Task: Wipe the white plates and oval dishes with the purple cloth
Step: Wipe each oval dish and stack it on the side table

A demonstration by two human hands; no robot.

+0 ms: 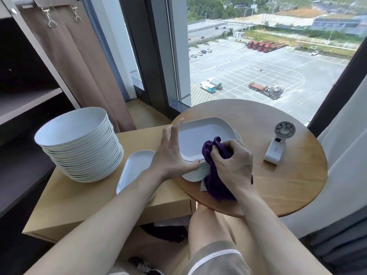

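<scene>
Two hands working: left hand (170, 153) fingers wide, thumb on top oval dish (202, 135) at left edge of tabletop (278, 175); right hand (232, 163) grips purple cloth (215, 187) on dish's near rim, basin just ahead-left.

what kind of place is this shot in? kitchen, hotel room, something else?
Likely a high-floor hotel or apartment room, not a kitchen: a tall window looks down on a car park, a brown curtain hangs beside it, and the stack of white plates sits on a low wooden side table.
</scene>
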